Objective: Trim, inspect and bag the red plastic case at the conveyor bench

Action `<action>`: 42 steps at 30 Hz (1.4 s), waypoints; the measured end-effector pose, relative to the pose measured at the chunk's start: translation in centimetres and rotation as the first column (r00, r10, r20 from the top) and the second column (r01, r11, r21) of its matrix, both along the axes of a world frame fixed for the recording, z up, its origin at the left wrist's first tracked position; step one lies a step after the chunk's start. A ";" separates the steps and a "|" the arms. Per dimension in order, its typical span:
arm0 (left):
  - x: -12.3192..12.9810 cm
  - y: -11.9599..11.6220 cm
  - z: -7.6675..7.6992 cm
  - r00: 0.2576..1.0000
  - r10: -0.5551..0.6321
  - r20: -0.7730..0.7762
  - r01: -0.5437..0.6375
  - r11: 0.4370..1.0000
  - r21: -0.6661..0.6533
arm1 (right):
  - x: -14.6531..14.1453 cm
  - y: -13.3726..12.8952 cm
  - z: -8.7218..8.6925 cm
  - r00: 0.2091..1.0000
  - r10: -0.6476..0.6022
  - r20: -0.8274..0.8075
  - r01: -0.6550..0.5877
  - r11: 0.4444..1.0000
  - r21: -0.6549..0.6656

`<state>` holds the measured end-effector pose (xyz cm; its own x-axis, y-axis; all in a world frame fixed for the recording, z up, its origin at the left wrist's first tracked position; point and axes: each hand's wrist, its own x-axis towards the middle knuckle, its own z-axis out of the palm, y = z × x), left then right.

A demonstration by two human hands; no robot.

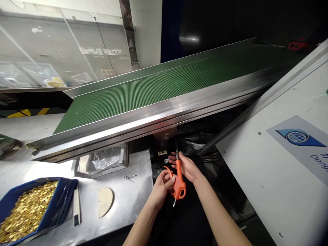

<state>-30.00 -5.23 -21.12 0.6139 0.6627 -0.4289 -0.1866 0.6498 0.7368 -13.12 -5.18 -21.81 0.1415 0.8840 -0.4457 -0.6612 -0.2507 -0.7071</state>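
In the head view, the left hand (162,186) is pinching an orange air gun (179,185) near six o'clock. The right hand (189,167) is curving half-open around its hose end; whether gripping, I cannot tell. A green conveyor (143,89) is sloping across twelve o'clock.

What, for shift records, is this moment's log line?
left hand: holds orange air gun; right hand: at its upper end; beyond: green belt

At 6 o'clock the air gun (179,181) is bright orange. The belt (143,92), spanning 9 to 2, is ribbed green with silver rails (133,127). At 8, a deep-blue bin (67,198) frames shiny gold bits (30,212); at 7, a half-disc (105,202) shows cream. At 3, a white panel (246,140) bears a grey label (278,131) with a blue globe logo (297,137).
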 end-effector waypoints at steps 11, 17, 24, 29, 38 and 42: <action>4.2 3.0 -1.0 0.996 0.072 -0.057 -0.069 0.997 0.042 | 2.2 -0.9 -0.7 0.976 -0.045 0.214 0.063 0.995 -0.076; 1.2 0.3 -3.4 0.995 0.038 -0.097 -0.058 0.977 -0.207 | 1.2 -0.5 -4.1 0.991 -0.014 0.134 0.045 0.972 -0.230; -0.1 -1.3 -4.2 0.998 -0.006 -0.062 -0.017 0.932 -0.362 | 0.0 0.9 -5.9 0.984 0.132 0.123 -0.097 0.961 -0.259; -0.3 -1.4 -4.0 0.995 -0.040 -0.090 0.004 0.927 -0.374 | -0.9 1.1 -5.6 0.953 0.218 0.212 -0.160 0.952 -0.263; -1.0 -1.4 -4.1 0.972 -0.003 -0.235 -0.017 0.997 -0.079 | -1.6 0.7 -4.7 0.923 0.176 0.343 -0.122 0.978 -0.171; -0.9 -1.2 -4.2 0.984 0.013 -0.179 -0.020 0.999 -0.032 | -1.0 1.2 -3.8 0.948 0.137 0.286 -0.110 0.988 -0.111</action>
